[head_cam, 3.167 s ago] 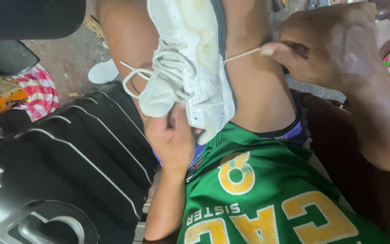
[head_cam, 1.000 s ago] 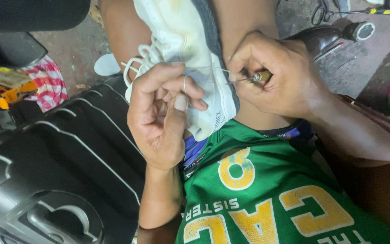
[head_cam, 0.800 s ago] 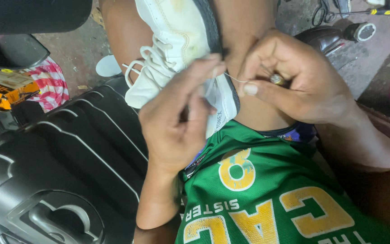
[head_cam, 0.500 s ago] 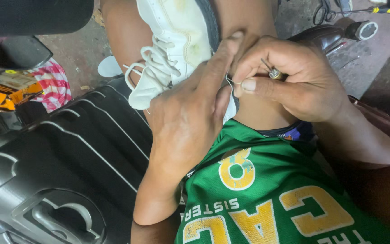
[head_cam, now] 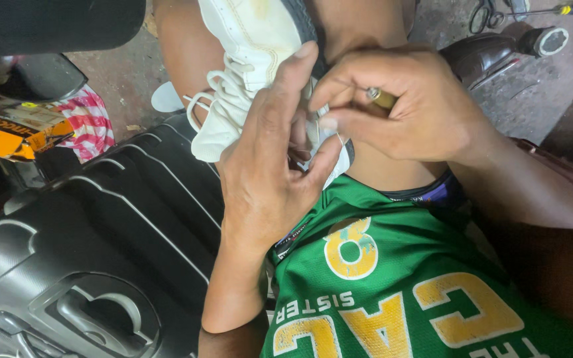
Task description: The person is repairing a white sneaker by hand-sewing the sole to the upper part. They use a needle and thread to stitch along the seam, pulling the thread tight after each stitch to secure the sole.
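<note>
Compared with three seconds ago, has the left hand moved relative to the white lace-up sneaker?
Yes. The left hand has come up from under the white lace-up sneaker, and now covers its lower edge, touching the right hand.

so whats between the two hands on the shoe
In the head view, the left hand and right hand nearly meet over the white sneaker. Only its edge and a thin white thread show between their fingers.

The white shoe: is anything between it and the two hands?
Nothing visible. The left hand lies right on the white shoe, and the right hand, pinching a small brass-coloured tool, meets it at the shoe's edge.
</note>
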